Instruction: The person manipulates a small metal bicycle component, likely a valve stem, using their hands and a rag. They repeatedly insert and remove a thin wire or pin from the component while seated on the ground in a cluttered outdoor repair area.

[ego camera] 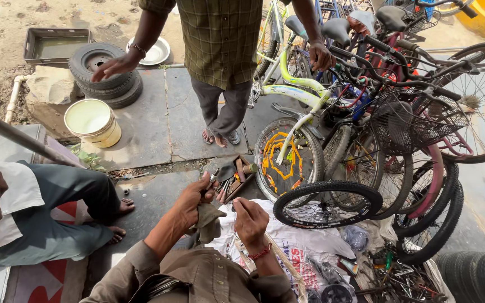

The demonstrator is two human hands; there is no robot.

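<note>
Head view, left hand (pixel 193 199) gripping cloth (pixel 209 221), wheel (pixel 328 203) just beside right hand (pixel 250 217)

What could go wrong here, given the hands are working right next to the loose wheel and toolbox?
1. The left hand holds a crumpled olive cloth and a small metal tool close to the open wooden toolbox; the cloth could hide a dropped part.
2. The loose black-tyred spoked wheel lies just beside the right hand; a nudge might shift it onto the fingers.
3. The parked bicycles lean tightly together and could tip.
</note>
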